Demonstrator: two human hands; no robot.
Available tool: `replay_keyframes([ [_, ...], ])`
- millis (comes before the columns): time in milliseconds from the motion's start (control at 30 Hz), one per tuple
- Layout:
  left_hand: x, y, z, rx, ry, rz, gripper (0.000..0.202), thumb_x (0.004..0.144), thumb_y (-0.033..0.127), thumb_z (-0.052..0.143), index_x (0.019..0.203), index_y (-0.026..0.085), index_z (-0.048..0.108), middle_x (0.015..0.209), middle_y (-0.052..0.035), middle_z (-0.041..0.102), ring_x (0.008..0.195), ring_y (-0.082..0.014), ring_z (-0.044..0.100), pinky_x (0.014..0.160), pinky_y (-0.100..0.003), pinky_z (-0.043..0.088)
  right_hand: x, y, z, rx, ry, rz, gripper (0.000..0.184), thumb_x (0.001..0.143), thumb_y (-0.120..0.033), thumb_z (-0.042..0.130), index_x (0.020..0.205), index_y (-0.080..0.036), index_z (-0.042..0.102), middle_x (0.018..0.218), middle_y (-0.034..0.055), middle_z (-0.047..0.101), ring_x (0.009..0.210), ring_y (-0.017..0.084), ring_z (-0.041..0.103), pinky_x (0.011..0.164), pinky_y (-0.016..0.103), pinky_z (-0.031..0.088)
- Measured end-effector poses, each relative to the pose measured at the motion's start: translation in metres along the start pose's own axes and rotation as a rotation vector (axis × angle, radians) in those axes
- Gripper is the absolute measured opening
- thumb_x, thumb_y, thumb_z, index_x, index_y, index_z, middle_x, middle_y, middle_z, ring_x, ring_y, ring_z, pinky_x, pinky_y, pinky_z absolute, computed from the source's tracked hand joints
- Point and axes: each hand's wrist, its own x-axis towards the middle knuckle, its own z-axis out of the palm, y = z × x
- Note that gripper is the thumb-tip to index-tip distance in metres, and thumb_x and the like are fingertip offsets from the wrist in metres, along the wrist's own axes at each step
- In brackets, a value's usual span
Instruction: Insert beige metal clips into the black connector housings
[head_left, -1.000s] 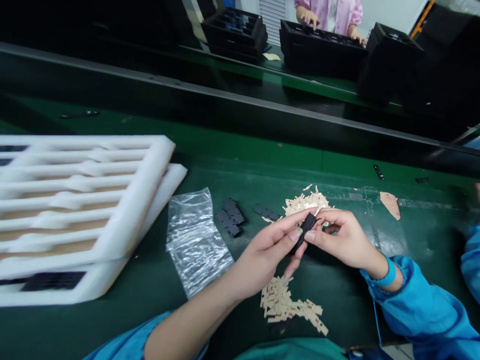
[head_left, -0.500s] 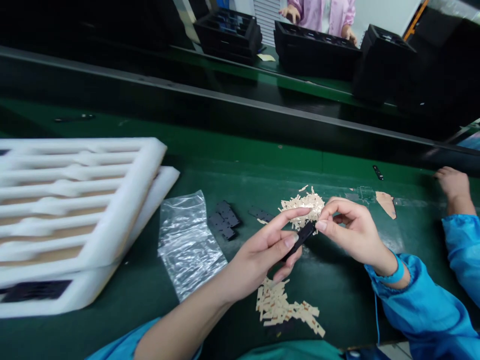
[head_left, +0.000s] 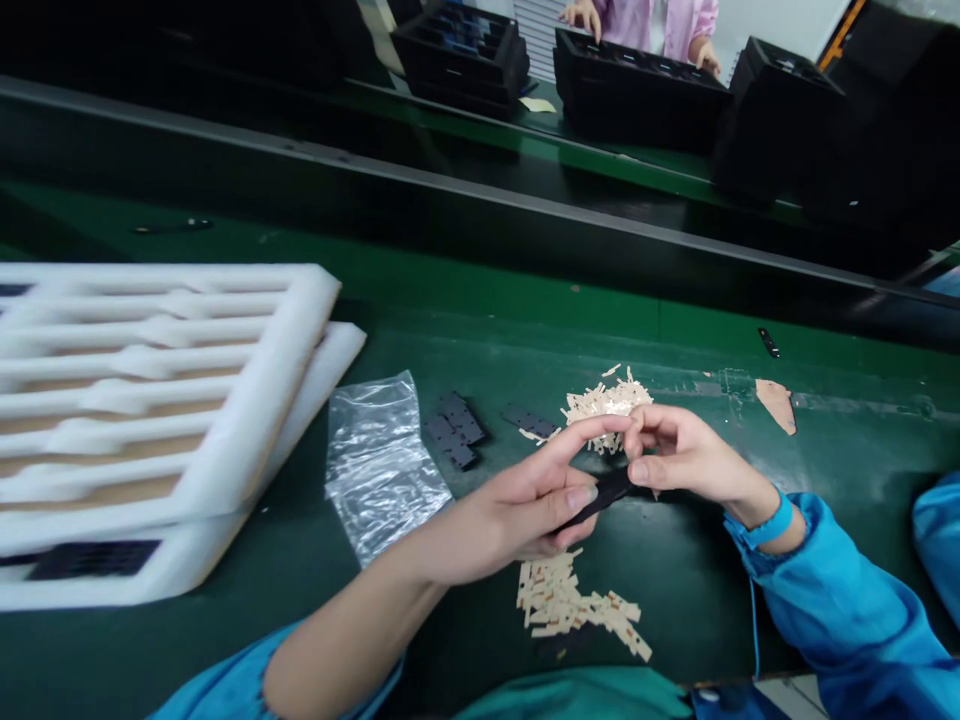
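Note:
My left hand point(head_left: 536, 500) is closed around a slim black plastic part point(head_left: 606, 492), thumb on top and forefinger stretched forward past it. At the part's far end, my right hand point(head_left: 667, 450) pinches thumb and fingertips together; what lies between them is hidden. Just beyond the hands is a heap of small cream-coloured strips point(head_left: 600, 405). A second pile of cream strips point(head_left: 559, 598), some with brownish patches, lies below the left hand. Several flat black parts point(head_left: 456, 428) sit to the left, and another black part point(head_left: 529, 418) rests beside the heap.
A clear plastic bag point(head_left: 386, 465) lies left of the black parts. Stacked white foam trays point(head_left: 292, 400) fill the left side. A brown scrap point(head_left: 776, 405) and a small black piece point(head_left: 769, 342) lie at right. A neighbour's blue sleeve point(head_left: 941, 530) shows at the right edge.
The black part has tilted flatter, and my right fingers have come down over its far end. The neighbour's hand at the right has gone out of view. The camera view has shifted slightly.

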Motion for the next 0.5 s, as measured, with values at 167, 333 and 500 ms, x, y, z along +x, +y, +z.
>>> replay_keyframes([
  [167, -0.003, 0.009, -0.004, 0.49, 0.141, -0.077, 0.067, 0.107, 0.039, 0.048, 0.166, 0.027, 0.019, 0.073, 0.0046, 0.053, 0.065, -0.0147, 0.046, 0.062, -0.027, 0.038, -0.006, -0.011, 0.0, -0.384, -0.087, -0.068, 0.036, 0.092, -0.048, 0.077, 0.114, -0.019, 0.075, 0.083, 0.0024, 0.07, 0.068, 0.015, 0.064, 0.06, 0.027, 0.053],
  [333, 0.001, 0.007, 0.001, 0.663, 0.203, -0.069, 0.063, 0.108, 0.035, 0.039, 0.166, 0.028, 0.017, 0.074, 0.0041, 0.055, 0.067, -0.0164, 0.051, 0.066, -0.029, 0.042, -0.012, -0.02, 0.015, -0.907, -0.032, -0.322, 0.014, 0.098, -0.031, 0.072, 0.108, -0.023, 0.078, 0.098, 0.0052, 0.079, 0.094, 0.023, 0.073, 0.088, 0.037, 0.054],
  [500, 0.011, 0.004, -0.001, 0.828, 0.336, 0.024, 0.061, 0.106, 0.029, 0.037, 0.165, 0.022, 0.023, 0.074, 0.0024, 0.059, 0.066, -0.0178, 0.055, 0.066, -0.03, 0.045, -0.003, -0.011, 0.017, -1.207, 0.015, -0.337, 0.016, 0.098, -0.035, 0.071, 0.105, -0.023, 0.079, 0.098, 0.0065, 0.082, 0.093, 0.025, 0.073, 0.083, 0.037, 0.054],
])
